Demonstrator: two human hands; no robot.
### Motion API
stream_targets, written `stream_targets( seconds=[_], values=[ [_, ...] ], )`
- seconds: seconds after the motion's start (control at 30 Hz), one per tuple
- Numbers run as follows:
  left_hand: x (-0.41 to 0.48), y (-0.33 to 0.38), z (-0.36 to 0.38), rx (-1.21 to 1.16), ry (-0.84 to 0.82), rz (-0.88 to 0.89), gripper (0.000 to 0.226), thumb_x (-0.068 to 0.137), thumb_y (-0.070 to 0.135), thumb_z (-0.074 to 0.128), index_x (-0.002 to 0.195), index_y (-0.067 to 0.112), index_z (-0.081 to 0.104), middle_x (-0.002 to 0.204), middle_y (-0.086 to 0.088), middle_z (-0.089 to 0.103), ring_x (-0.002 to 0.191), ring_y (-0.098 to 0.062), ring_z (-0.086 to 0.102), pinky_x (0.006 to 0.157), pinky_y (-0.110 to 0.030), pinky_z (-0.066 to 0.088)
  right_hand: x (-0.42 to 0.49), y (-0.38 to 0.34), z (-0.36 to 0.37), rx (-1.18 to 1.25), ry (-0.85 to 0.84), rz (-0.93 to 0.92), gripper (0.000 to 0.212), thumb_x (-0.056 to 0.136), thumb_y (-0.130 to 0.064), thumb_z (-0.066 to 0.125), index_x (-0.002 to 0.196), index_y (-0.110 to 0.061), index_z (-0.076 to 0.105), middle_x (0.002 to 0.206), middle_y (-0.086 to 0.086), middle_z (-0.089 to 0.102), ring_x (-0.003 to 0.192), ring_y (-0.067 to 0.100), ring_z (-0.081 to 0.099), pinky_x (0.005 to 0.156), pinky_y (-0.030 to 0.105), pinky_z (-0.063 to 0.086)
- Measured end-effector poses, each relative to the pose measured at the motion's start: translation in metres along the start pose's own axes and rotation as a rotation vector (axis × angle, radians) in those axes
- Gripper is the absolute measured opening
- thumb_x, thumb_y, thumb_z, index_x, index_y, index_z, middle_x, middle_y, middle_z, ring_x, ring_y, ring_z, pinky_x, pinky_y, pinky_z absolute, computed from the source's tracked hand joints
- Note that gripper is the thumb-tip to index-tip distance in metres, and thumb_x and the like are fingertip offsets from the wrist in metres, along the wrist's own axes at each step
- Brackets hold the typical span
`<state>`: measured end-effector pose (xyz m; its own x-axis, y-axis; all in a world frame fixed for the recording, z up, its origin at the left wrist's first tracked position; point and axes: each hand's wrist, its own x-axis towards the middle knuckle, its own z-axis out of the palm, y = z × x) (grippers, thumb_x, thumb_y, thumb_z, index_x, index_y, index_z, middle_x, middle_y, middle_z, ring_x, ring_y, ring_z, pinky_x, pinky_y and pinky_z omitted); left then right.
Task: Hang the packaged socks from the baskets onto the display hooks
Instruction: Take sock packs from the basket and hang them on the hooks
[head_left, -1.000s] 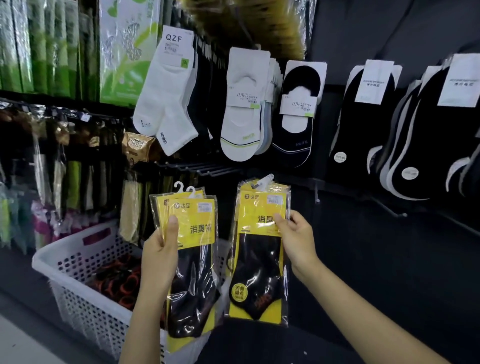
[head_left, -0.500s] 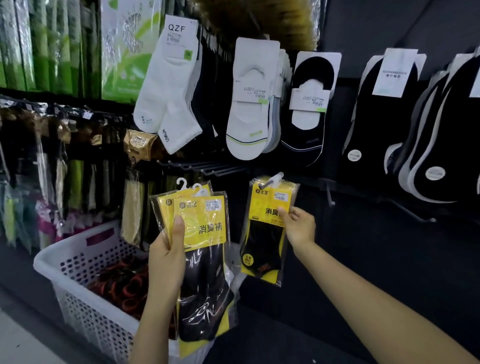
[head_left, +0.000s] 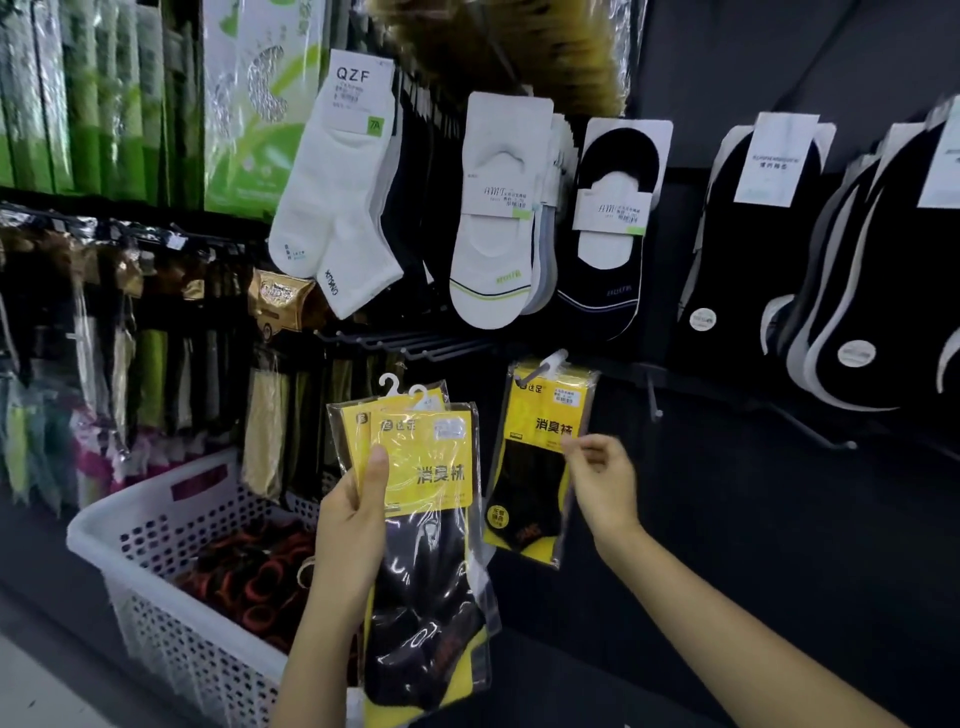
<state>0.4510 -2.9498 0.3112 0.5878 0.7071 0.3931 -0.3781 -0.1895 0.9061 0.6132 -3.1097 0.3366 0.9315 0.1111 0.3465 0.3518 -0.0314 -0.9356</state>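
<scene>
My left hand (head_left: 350, 525) grips a stack of yellow-and-black packaged socks (head_left: 423, 519) with white plastic hangers on top, held upright in front of the basket. A single yellow sock pack (head_left: 540, 452) hangs by its white hanger on a black display hook (head_left: 537, 370) on the dark wall. My right hand (head_left: 602, 480) is at that pack's right edge, fingers loosely apart, thumb and forefinger just at the plastic; I cannot tell if they still touch it.
A white perforated basket (head_left: 156, 525) with dark and red items stands at lower left. Bare black hooks (head_left: 415, 343) jut out above my left hand, and others (head_left: 810, 431) further right. White and black socks (head_left: 498, 208) hang in the upper row.
My right hand carried the single pack up and away to the hook, where it now hangs, and the fingers have loosened. The left hand's stack rose slightly.
</scene>
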Motion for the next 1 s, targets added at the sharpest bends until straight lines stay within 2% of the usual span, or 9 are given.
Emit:
stream_targets(
  seconds=[0.1, 0.23, 0.33, 0.4, 0.53, 0.63, 0.73, 0.93, 1.0],
  values=[
    [-0.003, 0.002, 0.006, -0.069, -0.066, -0.003, 0.031, 0.083, 0.062, 0.05, 0.079, 0.034, 0.064, 0.081, 0.005, 0.053, 0.07, -0.005, 0.05, 0.066, -0.014, 0.04, -0.034, -0.019, 0.004, 0.065, -0.345, 0.047, 0.016, 0.094, -0.034, 0.054, 0.097, -0.02, 0.062, 0.09, 0.001, 0.063, 0.079, 0.01, 0.061, 0.068, 0.019, 0.052],
    [-0.011, 0.011, 0.019, -0.121, -0.13, 0.013, 0.024, 0.083, 0.051, 0.057, 0.09, 0.034, 0.073, 0.09, 0.008, 0.074, 0.082, -0.007, 0.07, 0.064, -0.013, 0.052, -0.061, -0.035, 0.007, 0.141, -0.483, 0.039, 0.026, 0.089, -0.03, 0.061, 0.102, -0.007, 0.066, 0.092, 0.011, 0.072, 0.079, 0.018, 0.067, 0.072, 0.028, 0.054],
    [-0.013, 0.015, 0.02, -0.143, -0.17, -0.016, 0.03, 0.08, 0.051, 0.06, 0.095, 0.028, 0.071, 0.092, 0.008, 0.075, 0.083, -0.008, 0.072, 0.062, -0.011, 0.052, -0.067, -0.039, 0.001, 0.208, -0.48, 0.038, 0.017, 0.09, -0.023, 0.061, 0.103, -0.016, 0.068, 0.093, 0.001, 0.076, 0.084, 0.013, 0.072, 0.066, 0.021, 0.056],
    [-0.011, 0.015, 0.017, -0.074, -0.16, 0.005, 0.039, 0.08, 0.057, 0.054, 0.081, 0.02, 0.065, 0.078, 0.01, 0.07, 0.071, -0.011, 0.067, 0.059, -0.01, 0.047, -0.068, -0.039, -0.006, 0.233, -0.453, 0.036, 0.018, 0.092, -0.023, 0.059, 0.107, -0.018, 0.066, 0.098, 0.001, 0.075, 0.09, 0.015, 0.072, 0.07, 0.021, 0.057],
    [-0.009, 0.013, 0.008, 0.05, -0.085, 0.055, 0.039, 0.089, 0.055, 0.043, 0.069, 0.025, 0.06, 0.065, -0.002, 0.051, 0.063, -0.014, 0.045, 0.059, -0.023, 0.034, -0.063, -0.038, -0.019, 0.254, -0.315, 0.01, 0.017, 0.093, -0.021, 0.056, 0.107, -0.016, 0.064, 0.098, -0.002, 0.075, 0.09, 0.011, 0.071, 0.073, 0.019, 0.056],
    [-0.008, 0.016, 0.001, 0.139, 0.0, 0.132, 0.049, 0.086, 0.056, 0.043, 0.049, 0.025, 0.036, 0.044, 0.011, 0.027, 0.042, -0.006, 0.024, 0.043, -0.014, 0.022, -0.054, -0.039, -0.022, 0.25, -0.208, 0.01, 0.014, 0.094, -0.023, 0.056, 0.104, -0.02, 0.065, 0.097, -0.003, 0.075, 0.091, 0.01, 0.071, 0.082, 0.025, 0.055],
    [-0.006, 0.013, -0.004, 0.166, 0.057, 0.148, 0.053, 0.089, 0.051, 0.043, 0.058, 0.01, 0.028, 0.047, 0.009, 0.02, 0.043, -0.009, 0.02, 0.04, -0.014, 0.02, -0.039, -0.044, -0.018, 0.227, -0.166, 0.002, 0.015, 0.095, -0.022, 0.056, 0.105, -0.019, 0.066, 0.096, -0.002, 0.075, 0.092, 0.011, 0.071, 0.084, 0.029, 0.055],
    [-0.006, 0.011, -0.009, 0.173, 0.1, 0.139, 0.049, 0.095, 0.042, 0.044, 0.058, 0.019, 0.022, 0.041, 0.01, 0.02, 0.037, -0.005, 0.02, 0.038, -0.012, 0.019, -0.013, -0.034, 0.009, 0.151, -0.154, 0.02, 0.006, 0.094, -0.025, 0.059, 0.092, -0.025, 0.065, 0.093, -0.006, 0.073, 0.092, 0.012, 0.068, 0.079, 0.022, 0.053],
    [-0.005, 0.009, -0.009, 0.171, 0.104, 0.133, 0.049, 0.095, 0.043, 0.044, 0.058, 0.019, 0.022, 0.04, 0.01, 0.02, 0.036, -0.005, 0.02, 0.038, -0.013, 0.018, -0.001, -0.026, 0.017, 0.138, -0.102, 0.056, 0.007, 0.094, -0.025, 0.059, 0.089, -0.024, 0.065, 0.099, -0.001, 0.071, 0.097, 0.017, 0.066, 0.084, 0.028, 0.053]
  ],
)
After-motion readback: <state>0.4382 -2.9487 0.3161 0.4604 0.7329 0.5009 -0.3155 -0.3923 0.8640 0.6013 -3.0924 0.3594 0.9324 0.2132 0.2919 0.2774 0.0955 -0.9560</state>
